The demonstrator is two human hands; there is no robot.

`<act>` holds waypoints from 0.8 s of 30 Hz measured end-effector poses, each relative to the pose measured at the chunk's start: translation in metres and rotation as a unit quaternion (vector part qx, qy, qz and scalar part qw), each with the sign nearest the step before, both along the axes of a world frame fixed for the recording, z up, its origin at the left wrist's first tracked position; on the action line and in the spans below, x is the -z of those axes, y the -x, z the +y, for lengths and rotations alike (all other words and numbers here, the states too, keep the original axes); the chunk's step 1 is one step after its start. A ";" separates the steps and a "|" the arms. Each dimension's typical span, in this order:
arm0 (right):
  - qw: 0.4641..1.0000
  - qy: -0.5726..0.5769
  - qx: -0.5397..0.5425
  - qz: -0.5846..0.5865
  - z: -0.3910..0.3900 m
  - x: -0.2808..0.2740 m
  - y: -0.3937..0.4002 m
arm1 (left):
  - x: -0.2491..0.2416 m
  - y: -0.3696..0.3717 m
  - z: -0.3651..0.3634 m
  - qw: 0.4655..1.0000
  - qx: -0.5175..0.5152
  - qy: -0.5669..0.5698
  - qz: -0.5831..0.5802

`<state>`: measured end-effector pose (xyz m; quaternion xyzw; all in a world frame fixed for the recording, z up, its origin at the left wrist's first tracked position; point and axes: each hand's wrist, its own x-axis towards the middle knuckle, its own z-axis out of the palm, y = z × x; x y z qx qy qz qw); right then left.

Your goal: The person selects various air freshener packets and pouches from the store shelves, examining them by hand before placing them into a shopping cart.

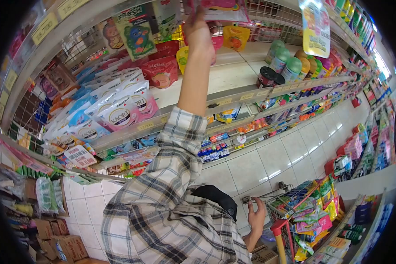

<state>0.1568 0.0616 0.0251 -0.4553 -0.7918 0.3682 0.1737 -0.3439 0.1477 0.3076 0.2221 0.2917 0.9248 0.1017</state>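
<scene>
My left hand (199, 33) is raised to the upper shelf on a plaid-sleeved arm. Its fingers are closed on a pink snack packet (222, 9) at the top of the view. Yellow pouches (236, 37) and red packets (161, 70) hang or stand just beside it. My right hand (256, 216) is low at the right and grips the metal handle of a shopping cart (275, 196). The cart is filled with colourful packets (312, 207).
White Kaori bags (119, 115) and other packets crowd the wire shelf (233, 97) at left. Green-lidded jars (286, 61) stand further along it. A tiled aisle floor (268, 158) runs between two shelf rows. Cardboard boxes (57, 240) sit at the bottom left.
</scene>
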 end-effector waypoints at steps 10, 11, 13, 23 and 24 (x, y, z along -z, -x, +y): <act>1.000 -0.017 0.016 0.001 0.002 -0.009 -0.010 | 0.019 0.031 -0.009 0.968 0.233 -0.047 0.078; 1.000 -0.019 0.019 -0.004 0.004 -0.009 -0.013 | 0.017 0.042 -0.011 0.958 0.266 -0.062 0.086; 0.999 -0.016 0.033 -0.010 0.000 -0.004 -0.017 | 0.019 0.084 -0.009 0.974 0.196 -0.039 0.107; 0.992 0.024 0.101 0.076 -0.027 -0.007 -0.051 | 0.098 -0.089 -0.022 0.983 0.169 -0.067 0.020; 0.989 0.015 0.105 0.099 -0.025 -0.010 -0.057 | 0.124 -0.113 -0.022 0.989 0.147 -0.022 0.007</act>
